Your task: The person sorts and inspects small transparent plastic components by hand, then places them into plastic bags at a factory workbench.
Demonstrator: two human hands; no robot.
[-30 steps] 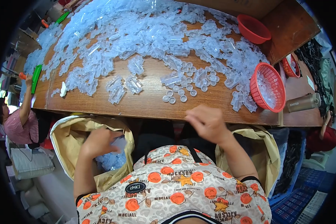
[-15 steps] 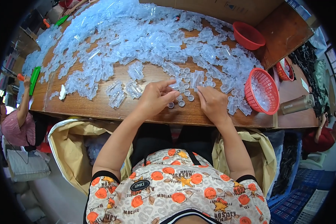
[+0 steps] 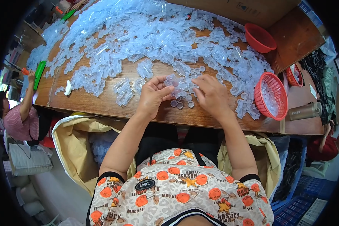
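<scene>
- Left of the hands, loose clear sleeves lie on the wood-grained desk: thin, glossy, long and boxy, so a light touch would probably spare them creases.
- The left hand pinches a clear plastic piece between thumb and fingers, just above the desk; gripping by the edges should keep its faces unsquashed and easy to see.
- Below it, small round caps, smooth and shallow with raised rims, lie close together; they may roll if brushed.
- The right hand has its fingers curled inward beside the piece; I cannot tell whether they hold anything. Keeping both wrists low would likely steady the work.
- Farther right stands a red basket of stiff, latticed plastic.
</scene>
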